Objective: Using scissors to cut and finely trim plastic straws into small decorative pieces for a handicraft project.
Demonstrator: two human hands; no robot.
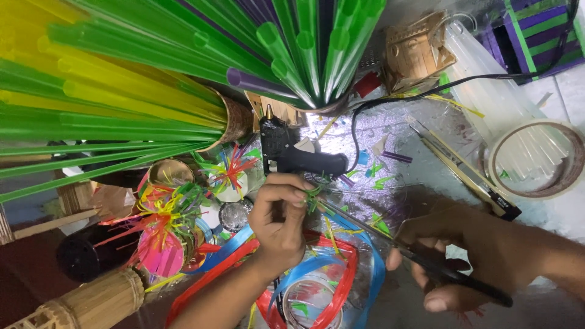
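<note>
1. A person's left hand (279, 214), near the middle of the view, is closed in a pinch around a small tuft of cut green straw (314, 196), held just above the table.
2. The right hand (464, 256), near and to the right, is closed around the handles of long black scissors (390, 242); the blades point left and reach the green tuft.
3. By the look of it, the tuft is partly fringed and being trimmed, so this piece seems unfinished.
4. To the left stand finished-looking straw flowers (159, 226) in pink, yellow, green and red, which suggests several pieces are already made.
5. Just beyond the left hand lies a black glue gun (291, 152), untouched.
6. Far left, large bundles of uncut green and yellow straws (122, 67) fan out, so plenty of material remains.
7. Far right sit a roll of tape (536, 159) and a craft knife (463, 170); red and blue ribbon (341, 274) lies under the hands.
</note>
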